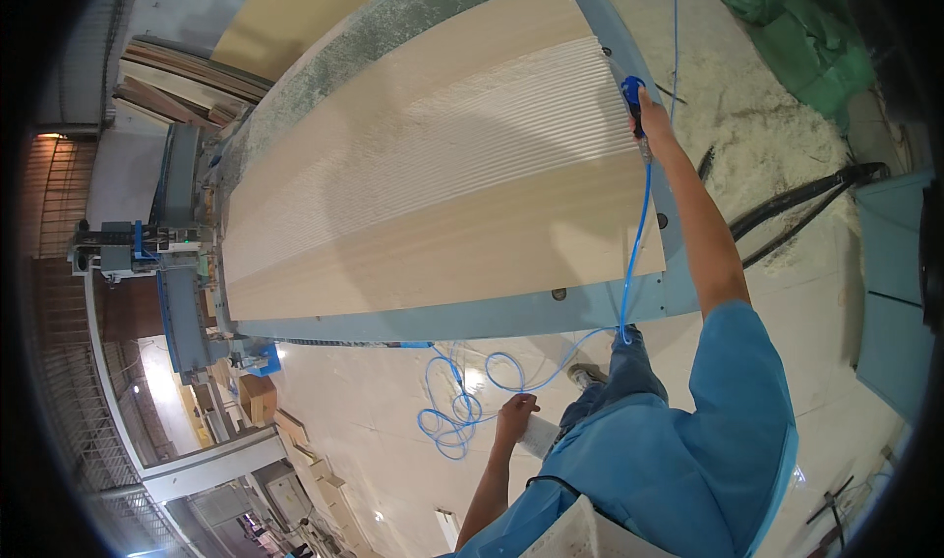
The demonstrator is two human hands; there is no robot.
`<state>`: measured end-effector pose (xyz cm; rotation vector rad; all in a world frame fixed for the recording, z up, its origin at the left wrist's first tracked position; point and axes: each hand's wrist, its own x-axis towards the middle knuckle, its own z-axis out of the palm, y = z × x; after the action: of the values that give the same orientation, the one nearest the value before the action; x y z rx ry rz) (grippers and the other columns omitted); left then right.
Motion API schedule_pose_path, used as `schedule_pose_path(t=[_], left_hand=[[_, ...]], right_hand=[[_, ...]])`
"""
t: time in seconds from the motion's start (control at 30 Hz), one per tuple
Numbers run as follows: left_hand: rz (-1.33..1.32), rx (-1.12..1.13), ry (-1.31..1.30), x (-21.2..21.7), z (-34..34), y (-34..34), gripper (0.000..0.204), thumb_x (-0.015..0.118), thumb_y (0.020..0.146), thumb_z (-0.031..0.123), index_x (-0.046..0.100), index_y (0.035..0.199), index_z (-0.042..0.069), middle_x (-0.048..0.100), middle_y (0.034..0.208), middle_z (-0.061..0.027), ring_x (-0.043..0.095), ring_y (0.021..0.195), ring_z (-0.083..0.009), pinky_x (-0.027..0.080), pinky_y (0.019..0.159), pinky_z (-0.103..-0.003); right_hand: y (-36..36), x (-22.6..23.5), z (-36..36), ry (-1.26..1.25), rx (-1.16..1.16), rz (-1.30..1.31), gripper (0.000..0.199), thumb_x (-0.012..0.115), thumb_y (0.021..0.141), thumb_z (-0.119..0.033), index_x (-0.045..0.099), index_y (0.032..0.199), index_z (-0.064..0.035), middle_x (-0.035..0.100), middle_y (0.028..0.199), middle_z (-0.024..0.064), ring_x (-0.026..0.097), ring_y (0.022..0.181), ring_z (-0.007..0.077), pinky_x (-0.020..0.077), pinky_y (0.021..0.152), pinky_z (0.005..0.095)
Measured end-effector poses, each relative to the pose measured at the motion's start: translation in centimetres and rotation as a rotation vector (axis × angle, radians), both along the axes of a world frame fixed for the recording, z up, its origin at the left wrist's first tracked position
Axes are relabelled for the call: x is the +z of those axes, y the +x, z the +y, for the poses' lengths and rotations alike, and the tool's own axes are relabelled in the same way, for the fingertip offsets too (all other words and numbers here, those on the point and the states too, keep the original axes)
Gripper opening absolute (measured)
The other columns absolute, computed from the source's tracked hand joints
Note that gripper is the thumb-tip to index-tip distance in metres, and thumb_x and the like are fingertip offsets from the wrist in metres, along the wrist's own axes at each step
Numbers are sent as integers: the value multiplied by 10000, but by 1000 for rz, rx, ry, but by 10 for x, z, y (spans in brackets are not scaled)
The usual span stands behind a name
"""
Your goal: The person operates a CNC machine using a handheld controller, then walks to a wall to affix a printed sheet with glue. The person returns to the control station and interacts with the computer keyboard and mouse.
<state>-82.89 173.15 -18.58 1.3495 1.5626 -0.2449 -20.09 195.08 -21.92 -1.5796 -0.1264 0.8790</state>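
Observation:
My right hand [654,123] is closed around a blue air blow gun [632,94] over the right end of a large pale wooden panel [492,238]. The gun's nozzle points up and left, toward the panel's far right corner. Fine parallel grooves run along the middle of the panel, with plain smooth bands on both sides. From the gun's lower end a thin blue air hose [637,238] drops past the table edge. My left hand [513,418] hangs near my waist, fingers curled. Whatever it may hold is hidden; a pale patch shows beside it.
The panel lies on a blue-grey machine bed [492,314], dusty along its far side. A machine gantry [177,248] stands at the left. Hose coils [457,415] lie on the floor. At right are black cables [801,204], sawdust [762,125], green sheeting [801,52] and a cabinet [893,283].

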Motion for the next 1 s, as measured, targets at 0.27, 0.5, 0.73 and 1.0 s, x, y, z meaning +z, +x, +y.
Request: schedule_pose_path(t=[0.27, 0.5, 0.73, 1.0], left_hand=[[-9, 115, -3, -5, 7, 2, 404, 650, 955, 388, 735, 1138, 38, 796, 926, -80, 711, 834, -179, 533, 767, -337], [-2, 158, 23, -1, 3, 3, 393, 650, 950, 387, 746, 1116, 44, 793, 899, -82, 692, 766, -174, 526, 717, -333], [25, 232, 30, 3, -28, -7, 389, 633, 958, 392, 752, 1119, 59, 794, 910, -80, 704, 776, -162, 530, 709, -321], [57, 412, -54, 10, -66, -14, 392, 629, 959, 396, 752, 1136, 68, 793, 911, -70, 699, 786, -155, 531, 712, -316]], right_hand=[[12, 1, 18, -80, 81, -26, 614, 481, 1045, -573, 625, 838, -13, 603, 617, 81, 583, 504, 196, 463, 435, 367], [-20, 3, 53, -95, 443, 9, 604, 525, 1008, -637, 595, 763, -89, 571, 585, 33, 537, 466, 154, 420, 414, 335], [-57, -16, 118, 18, 314, 117, 581, 509, 1029, -587, 590, 774, -71, 581, 605, 62, 556, 483, 173, 438, 410, 353], [-150, -18, 191, -38, 527, 118, 526, 522, 1026, -576, 592, 868, -79, 606, 609, 61, 573, 478, 174, 425, 398, 353]])
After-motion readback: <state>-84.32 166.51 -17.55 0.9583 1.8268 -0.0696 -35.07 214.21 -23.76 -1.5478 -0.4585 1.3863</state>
